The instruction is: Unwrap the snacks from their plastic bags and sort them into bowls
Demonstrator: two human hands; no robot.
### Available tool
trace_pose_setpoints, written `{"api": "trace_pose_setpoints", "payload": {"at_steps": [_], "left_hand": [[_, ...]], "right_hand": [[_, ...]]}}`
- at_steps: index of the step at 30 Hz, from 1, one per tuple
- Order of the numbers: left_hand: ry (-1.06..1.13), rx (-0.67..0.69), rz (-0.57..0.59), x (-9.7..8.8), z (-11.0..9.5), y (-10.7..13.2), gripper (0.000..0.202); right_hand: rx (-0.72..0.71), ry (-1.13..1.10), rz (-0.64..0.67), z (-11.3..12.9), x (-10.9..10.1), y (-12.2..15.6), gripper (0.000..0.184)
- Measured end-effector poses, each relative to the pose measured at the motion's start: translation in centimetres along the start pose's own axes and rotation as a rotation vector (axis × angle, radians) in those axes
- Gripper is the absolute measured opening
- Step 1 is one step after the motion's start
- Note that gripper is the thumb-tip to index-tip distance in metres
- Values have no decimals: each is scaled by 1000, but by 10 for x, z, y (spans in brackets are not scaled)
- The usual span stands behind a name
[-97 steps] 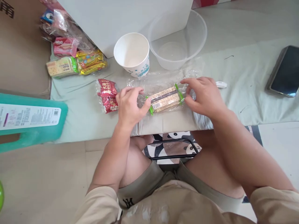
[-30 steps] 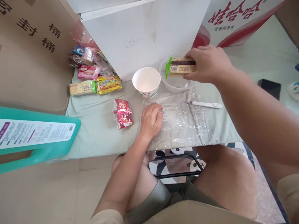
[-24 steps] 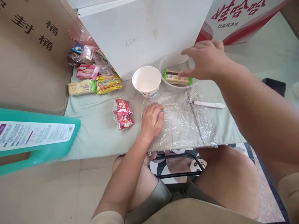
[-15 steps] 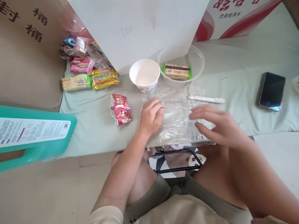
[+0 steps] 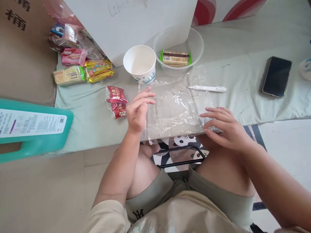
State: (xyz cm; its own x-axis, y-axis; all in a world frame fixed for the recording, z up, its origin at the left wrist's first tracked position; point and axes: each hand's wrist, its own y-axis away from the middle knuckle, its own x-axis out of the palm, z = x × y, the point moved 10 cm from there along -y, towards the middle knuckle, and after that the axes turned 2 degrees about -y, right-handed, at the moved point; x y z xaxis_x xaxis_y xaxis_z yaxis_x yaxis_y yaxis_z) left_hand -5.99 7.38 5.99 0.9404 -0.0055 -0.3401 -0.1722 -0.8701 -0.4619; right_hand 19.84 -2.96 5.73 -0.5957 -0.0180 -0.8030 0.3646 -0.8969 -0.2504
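A clear plastic bag [image 5: 173, 108] lies flat on the pale green cloth [image 5: 92, 119] in front of me. My left hand [image 5: 138, 109] rests at the bag's left edge with fingers stretched out and apart. My right hand [image 5: 224, 124] lies at the bag's lower right corner, fingers spread flat on it. Neither hand grips anything. A wafer packet with green ends [image 5: 175, 59] lies inside a clear plastic bowl [image 5: 198, 40] behind the bag. A white paper cup [image 5: 140, 64] stands left of the bowl.
A red snack pack [image 5: 116, 101] lies left of my left hand. Several more snack packets [image 5: 80, 66] sit at the back left. A white pen-like tool [image 5: 207, 88] and a black phone [image 5: 276, 76] lie to the right. A teal jug [image 5: 31, 127] is at left, a white box [image 5: 136, 19] behind.
My right hand carried the wafer packet out of the bag, dropped it in the clear bowl, then came back to the bag's right corner. My left hand opened its fingers.
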Motion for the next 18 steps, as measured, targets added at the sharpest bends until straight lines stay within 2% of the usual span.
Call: {"api": "trace_pose_setpoints", "payload": {"at_steps": [1,2,3,4,6,9,10,12,15,18], "left_hand": [[-24,84,84,2,-18,5,42],[-39,171,216,9,-36,13,41],[-51,247,368,19,-53,24,46],[-82,290,506,28,-64,36,59],[-198,310,733,48,-73,60,84],[-384,244,910,69,-63,81,91],[-412,232,924,73,-59,83,90],[-411,249,863,76,-57,81,79],[-294,243,619,65,-56,64,46],[-73,23,441,49,-33,48,29]], "right_hand": [[26,-69,-54,0,-7,0,6],[63,-138,-109,-2,-13,2,7],[116,-201,-165,-6,-19,4,8],[180,-256,-223,-11,-24,6,10],[318,-350,-345,-22,-35,9,12],[456,-416,-546,-31,-53,2,12],[481,-402,-596,-32,-58,-4,11],[507,-347,-657,-35,-66,-20,11],[489,-380,-700,-45,-65,-41,15],[415,-524,-752,-63,-58,-41,36]]}}
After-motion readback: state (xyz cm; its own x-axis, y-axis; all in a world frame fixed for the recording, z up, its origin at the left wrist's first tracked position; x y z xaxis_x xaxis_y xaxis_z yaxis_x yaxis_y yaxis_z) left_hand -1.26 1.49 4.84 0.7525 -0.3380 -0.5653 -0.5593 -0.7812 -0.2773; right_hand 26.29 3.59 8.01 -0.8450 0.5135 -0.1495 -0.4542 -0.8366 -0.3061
